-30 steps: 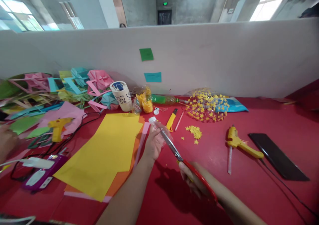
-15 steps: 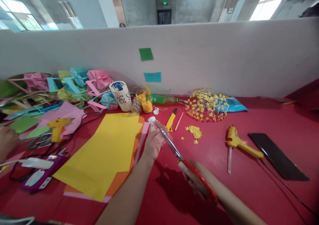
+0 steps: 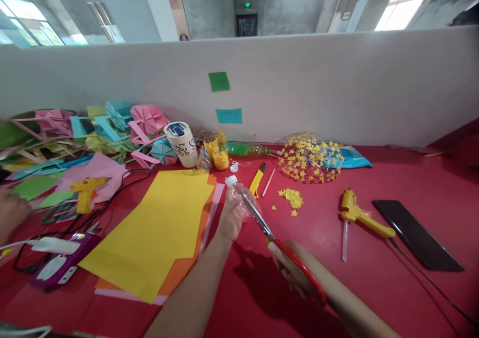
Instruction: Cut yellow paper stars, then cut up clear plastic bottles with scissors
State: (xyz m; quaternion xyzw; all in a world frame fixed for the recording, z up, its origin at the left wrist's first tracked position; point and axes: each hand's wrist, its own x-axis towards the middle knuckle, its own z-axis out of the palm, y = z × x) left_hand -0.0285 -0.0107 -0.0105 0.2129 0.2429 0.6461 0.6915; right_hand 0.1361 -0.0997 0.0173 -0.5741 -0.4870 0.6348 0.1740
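Observation:
My left hand [image 3: 231, 219] is closed around a clear plastic bottle piece [image 3: 250, 204] with a white cap at its upper end. In my right hand [image 3: 290, 265] is a pair of scissors [image 3: 266, 231] with red handles and long metal blades. The blades point up and left and lie against the clear plastic beside my left fingers; whether they bite into it I cannot tell. Just beyond are a yellow utility knife [image 3: 257, 179], a striped straw [image 3: 268, 182] and a small pile of yellow stars [image 3: 292, 198].
Yellow paper sheets [image 3: 149, 233] lie left, by a purple power strip [image 3: 67, 260] and a glue gun [image 3: 85, 193]. A second glue gun [image 3: 361, 216] and a black phone-like slab [image 3: 417, 236] lie right. Another person's hand [image 3: 13, 213] shows at the left edge. Behind stands a white partition [image 3: 299, 84].
My left hand and the capped plastic piece have shifted slightly to the right. The scissors and my right hand stay nearly where they were.

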